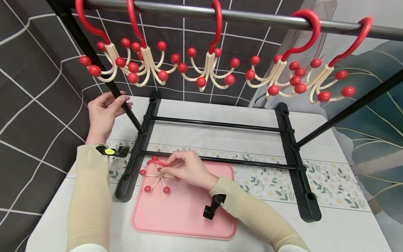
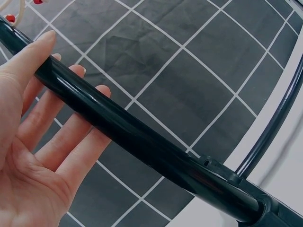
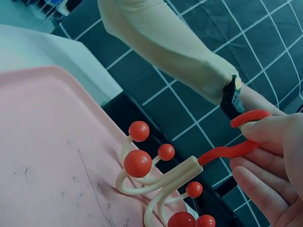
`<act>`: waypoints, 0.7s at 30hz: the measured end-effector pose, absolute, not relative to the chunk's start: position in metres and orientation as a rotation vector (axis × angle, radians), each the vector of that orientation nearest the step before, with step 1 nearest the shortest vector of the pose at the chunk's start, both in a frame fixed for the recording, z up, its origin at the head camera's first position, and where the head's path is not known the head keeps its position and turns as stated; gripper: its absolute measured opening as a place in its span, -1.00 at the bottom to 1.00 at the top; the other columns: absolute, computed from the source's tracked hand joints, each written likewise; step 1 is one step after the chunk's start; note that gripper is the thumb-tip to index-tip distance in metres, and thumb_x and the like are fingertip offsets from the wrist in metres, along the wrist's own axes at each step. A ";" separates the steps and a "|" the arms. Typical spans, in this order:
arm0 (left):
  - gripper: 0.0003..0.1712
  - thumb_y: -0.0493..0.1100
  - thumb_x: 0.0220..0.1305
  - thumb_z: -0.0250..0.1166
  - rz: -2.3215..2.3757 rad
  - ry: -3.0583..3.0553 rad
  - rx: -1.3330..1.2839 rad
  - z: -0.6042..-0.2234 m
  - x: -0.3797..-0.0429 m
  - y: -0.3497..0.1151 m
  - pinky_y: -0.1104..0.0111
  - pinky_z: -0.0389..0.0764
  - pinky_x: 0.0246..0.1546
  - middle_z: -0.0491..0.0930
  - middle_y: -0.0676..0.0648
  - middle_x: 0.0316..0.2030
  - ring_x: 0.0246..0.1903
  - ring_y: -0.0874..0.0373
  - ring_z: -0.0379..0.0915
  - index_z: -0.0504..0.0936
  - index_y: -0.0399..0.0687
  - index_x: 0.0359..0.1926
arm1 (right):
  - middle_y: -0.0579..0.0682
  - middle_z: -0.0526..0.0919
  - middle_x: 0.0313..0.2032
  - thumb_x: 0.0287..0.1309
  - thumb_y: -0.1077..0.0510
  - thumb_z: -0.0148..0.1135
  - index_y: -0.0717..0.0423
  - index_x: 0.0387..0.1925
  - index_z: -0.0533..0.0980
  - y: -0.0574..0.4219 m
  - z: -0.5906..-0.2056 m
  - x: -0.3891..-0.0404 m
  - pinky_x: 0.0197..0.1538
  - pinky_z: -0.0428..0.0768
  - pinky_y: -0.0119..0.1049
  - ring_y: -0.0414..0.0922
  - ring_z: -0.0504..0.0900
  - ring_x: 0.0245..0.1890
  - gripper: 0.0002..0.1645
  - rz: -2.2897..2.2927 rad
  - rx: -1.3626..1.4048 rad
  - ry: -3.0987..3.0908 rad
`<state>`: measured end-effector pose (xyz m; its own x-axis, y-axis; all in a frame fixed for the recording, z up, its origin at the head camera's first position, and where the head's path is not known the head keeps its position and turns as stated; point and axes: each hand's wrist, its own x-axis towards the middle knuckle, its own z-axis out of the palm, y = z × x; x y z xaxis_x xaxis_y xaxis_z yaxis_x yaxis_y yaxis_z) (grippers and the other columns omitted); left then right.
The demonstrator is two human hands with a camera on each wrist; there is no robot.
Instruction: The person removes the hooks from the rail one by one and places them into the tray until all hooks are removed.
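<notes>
My left hand (image 1: 102,113) holds the slanting black post (image 1: 133,119) at the rack's left side. In the left wrist view the thumb (image 2: 35,54) lies across the front of the post, the fingers behind it. Low over the pink tray, my right hand (image 1: 189,169) pinches a multi-arm hook hanger (image 1: 160,175) by its red hook. In the right wrist view the red hook (image 3: 227,152) sits between thumb and fingers, and cream arms with red ball ends spread below it. Several similar hook hangers (image 1: 210,66) hang from the metal top rail (image 1: 261,18).
The pink tray (image 1: 176,217) lies on the white table (image 1: 252,224), partly under the front black crossbar (image 1: 239,162). Black feet (image 1: 302,189) carry the rack at both sides. A dark curtain with a white grid (image 1: 37,105) stands behind and to the left.
</notes>
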<state>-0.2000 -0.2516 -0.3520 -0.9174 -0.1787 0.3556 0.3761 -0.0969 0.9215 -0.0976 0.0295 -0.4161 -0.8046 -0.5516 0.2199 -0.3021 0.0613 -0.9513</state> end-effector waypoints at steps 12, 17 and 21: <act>-0.72 -0.31 0.27 0.44 -2.069 -1.826 -0.200 -0.351 -0.200 -0.251 0.37 0.71 -0.18 0.74 -0.17 -0.23 -0.30 0.06 0.76 0.71 -0.37 -0.03 | 0.03 0.78 -0.34 0.13 0.29 0.51 0.18 -0.32 0.70 0.034 -0.415 -0.098 -0.31 0.75 -0.27 -0.22 0.78 -0.35 -0.90 -1.818 -0.888 2.150; -0.70 -0.30 0.27 0.45 -2.066 -1.832 -0.189 -0.351 -0.200 -0.252 0.38 0.71 -0.18 0.74 -0.17 -0.23 -0.30 0.07 0.76 0.70 -0.39 -0.02 | 0.00 0.79 -0.31 0.15 0.27 0.51 0.23 -0.26 0.72 0.034 -0.418 -0.099 -0.27 0.75 -0.27 -0.22 0.78 -0.33 -0.87 -1.817 -0.892 2.137; -0.65 -0.30 0.27 0.45 -2.064 -1.840 -0.186 -0.352 -0.200 -0.252 0.38 0.71 -0.18 0.74 -0.17 -0.22 -0.29 0.07 0.76 0.66 -0.45 0.02 | 0.02 0.79 -0.32 0.16 0.28 0.49 0.20 -0.24 0.72 0.034 -0.418 -0.099 -0.24 0.75 -0.27 -0.24 0.77 -0.33 -0.88 -1.822 -0.900 2.140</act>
<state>-0.1996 -0.2520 -0.3517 -0.9235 -0.1835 0.3368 0.3556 -0.0804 0.9312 -0.0989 0.0340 -0.4182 -0.7974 -0.5554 0.2360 -0.3217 0.0604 -0.9449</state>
